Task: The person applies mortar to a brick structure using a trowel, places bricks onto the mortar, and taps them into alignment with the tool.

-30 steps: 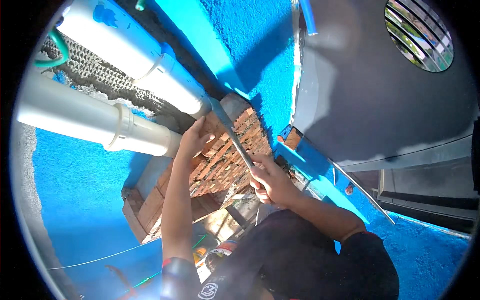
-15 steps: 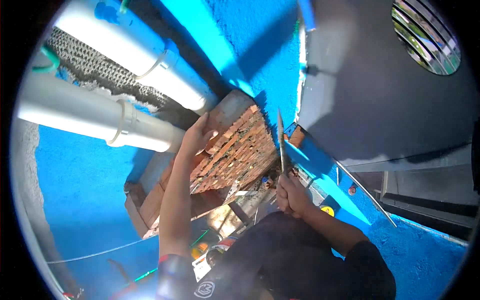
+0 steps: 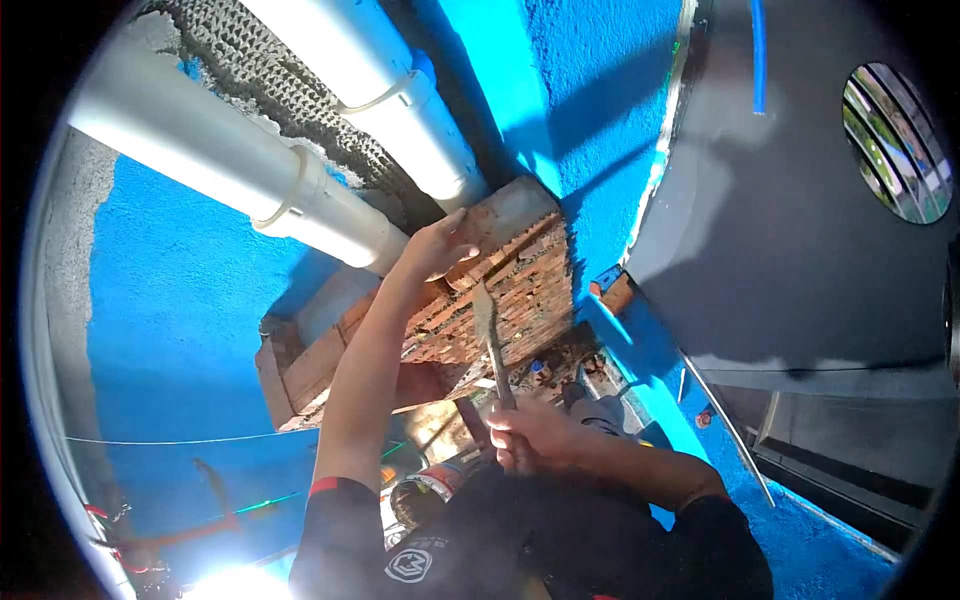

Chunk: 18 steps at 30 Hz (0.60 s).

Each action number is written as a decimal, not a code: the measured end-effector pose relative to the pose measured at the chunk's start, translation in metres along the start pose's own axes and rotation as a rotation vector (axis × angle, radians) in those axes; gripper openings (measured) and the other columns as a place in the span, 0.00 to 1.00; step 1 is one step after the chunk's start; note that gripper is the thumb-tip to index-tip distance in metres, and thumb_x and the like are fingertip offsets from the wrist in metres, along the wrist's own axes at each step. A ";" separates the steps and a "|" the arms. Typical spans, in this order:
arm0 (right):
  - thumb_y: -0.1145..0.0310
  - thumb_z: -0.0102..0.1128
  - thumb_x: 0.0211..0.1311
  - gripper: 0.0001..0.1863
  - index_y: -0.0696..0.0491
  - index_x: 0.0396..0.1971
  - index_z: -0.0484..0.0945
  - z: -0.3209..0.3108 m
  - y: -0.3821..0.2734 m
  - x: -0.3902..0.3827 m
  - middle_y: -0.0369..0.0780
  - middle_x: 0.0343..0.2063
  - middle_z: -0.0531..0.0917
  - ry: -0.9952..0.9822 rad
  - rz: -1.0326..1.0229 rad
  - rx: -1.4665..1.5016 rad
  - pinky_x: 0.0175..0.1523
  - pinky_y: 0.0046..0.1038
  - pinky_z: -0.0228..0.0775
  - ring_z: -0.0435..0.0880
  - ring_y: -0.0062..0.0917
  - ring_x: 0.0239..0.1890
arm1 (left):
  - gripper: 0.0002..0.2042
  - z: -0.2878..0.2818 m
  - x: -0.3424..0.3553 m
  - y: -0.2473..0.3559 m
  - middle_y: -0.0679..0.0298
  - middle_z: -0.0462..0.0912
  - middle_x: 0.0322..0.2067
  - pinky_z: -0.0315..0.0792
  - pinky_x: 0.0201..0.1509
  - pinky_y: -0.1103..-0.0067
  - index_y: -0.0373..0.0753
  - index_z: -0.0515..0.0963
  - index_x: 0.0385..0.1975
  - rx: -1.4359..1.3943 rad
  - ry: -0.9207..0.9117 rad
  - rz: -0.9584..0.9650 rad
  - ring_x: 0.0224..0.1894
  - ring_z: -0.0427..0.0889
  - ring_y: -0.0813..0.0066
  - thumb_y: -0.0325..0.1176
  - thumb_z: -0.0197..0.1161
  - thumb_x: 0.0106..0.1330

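My left hand [image 3: 442,248] rests at the top of a small brick wall [image 3: 510,295], next to the lower end of a white pipe [image 3: 335,205]. Its thumb and fingers are apart; part of the palm side is hidden. A trowel [image 3: 486,318] with a narrow, mortar-stained blade is held in my closed right hand [image 3: 530,435], its blade pointing up in front of the wall's brick face. Rough mortar joints show between the brick courses. Along the wall's top lie flat grey and reddish pieces [image 3: 515,210].
A second white pipe [image 3: 410,110] runs alongside the first. Blue-painted walls [image 3: 190,320] stand on both sides, and a dark grey panel [image 3: 770,230] at the right. Below, a bucket [image 3: 425,492] sits beside my body. A thin rod [image 3: 730,430] leans at the right.
My right hand has moved the trowel left and down, so its blade is now before the brick face. My left hand stays by the wall's top. The whole view has shifted.
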State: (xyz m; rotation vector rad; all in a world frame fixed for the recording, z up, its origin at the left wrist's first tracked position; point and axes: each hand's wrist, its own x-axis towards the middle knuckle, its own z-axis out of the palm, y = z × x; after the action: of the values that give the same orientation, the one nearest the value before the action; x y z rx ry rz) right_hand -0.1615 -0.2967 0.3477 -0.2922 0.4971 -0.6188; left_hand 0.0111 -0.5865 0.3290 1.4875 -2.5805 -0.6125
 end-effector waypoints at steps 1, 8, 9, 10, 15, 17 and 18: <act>0.61 0.50 0.69 0.11 0.53 0.34 0.65 0.004 -0.006 -0.010 0.35 0.22 0.73 0.006 0.006 -0.008 0.26 0.26 0.72 0.79 0.23 0.23 | 0.38 0.002 -0.001 -0.001 0.48 0.75 0.54 0.70 0.58 0.70 0.41 0.62 0.66 -0.009 0.006 -0.002 0.56 0.75 0.53 0.49 0.69 0.56; 0.60 0.45 0.72 0.11 0.53 0.36 0.64 0.009 -0.036 -0.072 0.34 0.18 0.69 0.048 -0.033 -0.425 0.19 0.25 0.65 0.73 0.22 0.14 | 0.33 0.005 0.001 -0.004 0.52 0.79 0.51 0.72 0.54 0.71 0.47 0.62 0.66 -0.086 0.003 0.002 0.51 0.79 0.57 0.38 0.66 0.60; 0.60 0.45 0.72 0.11 0.53 0.36 0.64 0.014 -0.043 -0.070 0.34 0.18 0.69 0.064 -0.041 -0.431 0.19 0.25 0.65 0.73 0.22 0.14 | 0.32 0.011 0.002 -0.018 0.52 0.80 0.49 0.72 0.54 0.70 0.50 0.63 0.66 -0.092 0.072 0.053 0.50 0.79 0.56 0.37 0.65 0.59; 0.59 0.45 0.72 0.12 0.53 0.35 0.64 0.016 -0.053 -0.066 0.34 0.17 0.70 0.122 -0.060 -0.519 0.19 0.24 0.65 0.73 0.21 0.14 | 0.32 0.011 0.004 -0.014 0.52 0.80 0.49 0.72 0.54 0.70 0.51 0.63 0.66 -0.143 0.011 -0.023 0.51 0.79 0.56 0.37 0.64 0.59; 0.54 0.46 0.71 0.16 0.53 0.32 0.65 0.012 -0.072 -0.032 0.34 0.15 0.69 0.100 -0.245 -0.315 0.17 0.26 0.67 0.73 0.22 0.12 | 0.31 0.012 0.015 -0.021 0.52 0.80 0.49 0.71 0.54 0.69 0.52 0.64 0.65 -0.196 -0.040 -0.064 0.51 0.79 0.56 0.37 0.63 0.59; 0.56 0.47 0.69 0.15 0.54 0.31 0.65 0.020 -0.072 -0.025 0.36 0.19 0.71 0.130 -0.275 -0.220 0.17 0.27 0.67 0.74 0.22 0.13 | 0.31 -0.002 0.004 -0.005 0.51 0.79 0.49 0.71 0.54 0.70 0.52 0.64 0.65 -0.102 -0.053 -0.097 0.51 0.79 0.56 0.37 0.63 0.59; 0.56 0.47 0.69 0.15 0.54 0.32 0.65 0.026 -0.071 -0.026 0.36 0.19 0.71 0.118 -0.276 -0.242 0.17 0.27 0.68 0.74 0.22 0.13 | 0.32 0.013 0.010 -0.037 0.50 0.79 0.50 0.71 0.54 0.71 0.52 0.63 0.66 -0.245 -0.017 -0.031 0.52 0.78 0.55 0.37 0.63 0.59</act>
State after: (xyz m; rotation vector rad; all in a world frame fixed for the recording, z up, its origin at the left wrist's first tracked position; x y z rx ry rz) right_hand -0.2008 -0.3332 0.4077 -0.5622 0.6532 -0.8488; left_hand 0.0321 -0.6071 0.3016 1.4495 -2.3933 -0.9118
